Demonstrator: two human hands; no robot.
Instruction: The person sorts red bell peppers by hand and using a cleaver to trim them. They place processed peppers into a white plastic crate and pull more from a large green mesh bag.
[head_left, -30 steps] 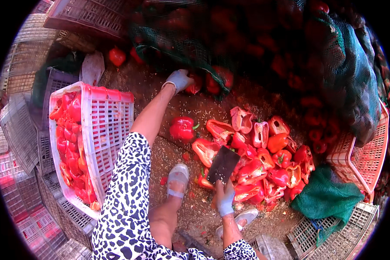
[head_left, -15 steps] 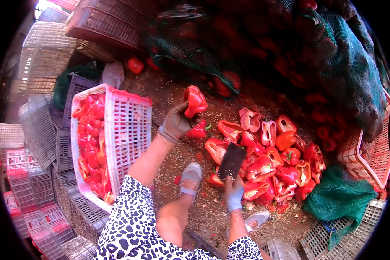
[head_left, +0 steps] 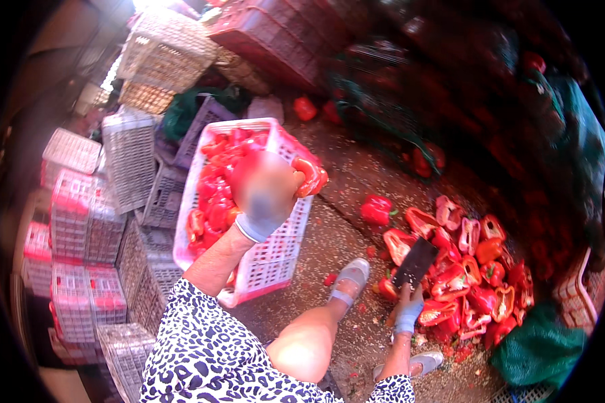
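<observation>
My left hand (head_left: pixel 265 209), in a grey glove, is raised over the right side of a pink-and-white plastic crate (head_left: pixel 275 258). Its fingers hold a red bell pepper (head_left: pixel 310 177); part of this hand is blurred. Inside the crate lie many red peppers (head_left: pixel 215 191). Low on the right, my gloved right hand (head_left: pixel 407 310) grips a cleaver (head_left: pixel 415 262) with a dark rectangular blade. That blade hangs at the left edge of a heap of cut red peppers (head_left: pixel 467 282) on the floor. A whole red pepper (head_left: pixel 377 209) with a green stem lies apart from the heap.
Stacked crates (head_left: pixel 74 221) stand along the left, with a dark red crate (head_left: pixel 275 40) at the back. Green netting (head_left: pixel 538 352) lies at lower right, near another crate (head_left: pixel 578 292). Seeds litter the brown floor (head_left: pixel 353 168). My feet stand between crate and heap.
My left hand has moved left with the pepper, from above the floor to over the crate. The view has turned left, while the cleaver stays beside the heap in my right hand.
</observation>
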